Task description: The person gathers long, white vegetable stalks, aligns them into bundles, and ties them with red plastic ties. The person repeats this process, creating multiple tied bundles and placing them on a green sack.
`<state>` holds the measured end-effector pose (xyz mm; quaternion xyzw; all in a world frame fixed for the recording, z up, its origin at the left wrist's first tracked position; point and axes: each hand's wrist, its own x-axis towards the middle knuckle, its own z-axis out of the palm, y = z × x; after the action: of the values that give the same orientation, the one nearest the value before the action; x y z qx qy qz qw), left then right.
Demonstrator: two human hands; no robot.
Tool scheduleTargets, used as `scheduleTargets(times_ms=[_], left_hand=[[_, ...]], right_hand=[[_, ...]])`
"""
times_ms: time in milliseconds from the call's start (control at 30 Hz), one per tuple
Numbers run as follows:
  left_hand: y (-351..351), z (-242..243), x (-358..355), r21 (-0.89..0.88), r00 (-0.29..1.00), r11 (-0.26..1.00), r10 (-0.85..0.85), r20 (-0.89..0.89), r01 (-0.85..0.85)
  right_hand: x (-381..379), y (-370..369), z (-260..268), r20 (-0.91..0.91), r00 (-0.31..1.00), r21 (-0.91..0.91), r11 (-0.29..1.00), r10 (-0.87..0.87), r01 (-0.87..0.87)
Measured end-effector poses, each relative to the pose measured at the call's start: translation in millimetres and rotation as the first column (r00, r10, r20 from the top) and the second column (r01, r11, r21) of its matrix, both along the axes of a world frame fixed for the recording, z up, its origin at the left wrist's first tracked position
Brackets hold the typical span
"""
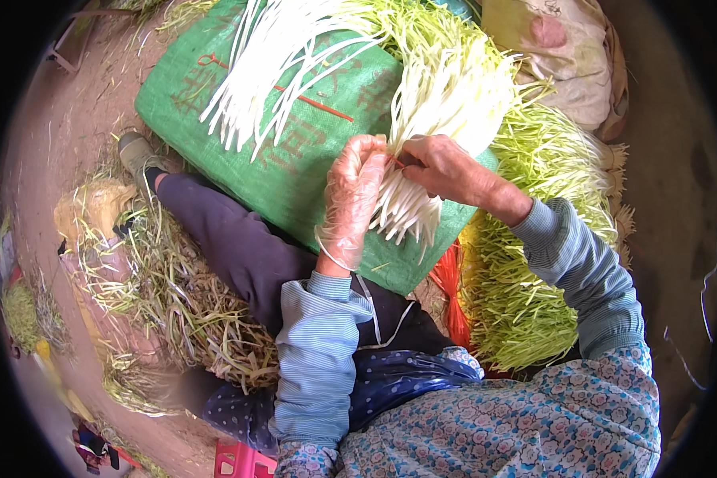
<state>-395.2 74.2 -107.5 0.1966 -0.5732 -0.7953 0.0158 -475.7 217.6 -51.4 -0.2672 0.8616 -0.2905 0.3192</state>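
Note:
A bundle of white-stemmed greens [448, 101], which look like blanched garlic chives, lies across a green woven sack [287, 179]. My left hand [355, 185], in a clear plastic glove, pinches a red tie [397, 161] at the bundle's left side. From the right, my bare right hand [445, 167] grips the same tie over the stems. The tie's path around the bundle is mostly hidden by my fingers. Loose white stalks [257, 77] are spread on the sack to the left, and another red tie [316, 104] lies partly under them.
Stacked green bundles [526, 287] line my right side, beside a hank of red ties [452, 293]. A pale cloth-covered heap [564, 54] stands at the upper right. Trimmed leaf waste [197, 293] piles by my left leg [227, 227]. A pink plastic stool [239, 460] shows below.

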Motion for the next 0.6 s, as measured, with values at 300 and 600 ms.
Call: scheduleTargets(times_ms=[300, 600], left_hand=[[-1, -16, 1, 0.002, 0.997, 0.997, -0.077, -0.026, 0.078], [-5, -13, 2, 0.126, 0.992, 0.987, -0.106, 0.071, 0.096]], right_hand=[[3, 3, -8, -0.093, 0.995, -0.034, 0.999, 0.021, -0.024], [1, 3, -7, -0.104, 0.994, -0.010, 0.999, 0.035, -0.037]])
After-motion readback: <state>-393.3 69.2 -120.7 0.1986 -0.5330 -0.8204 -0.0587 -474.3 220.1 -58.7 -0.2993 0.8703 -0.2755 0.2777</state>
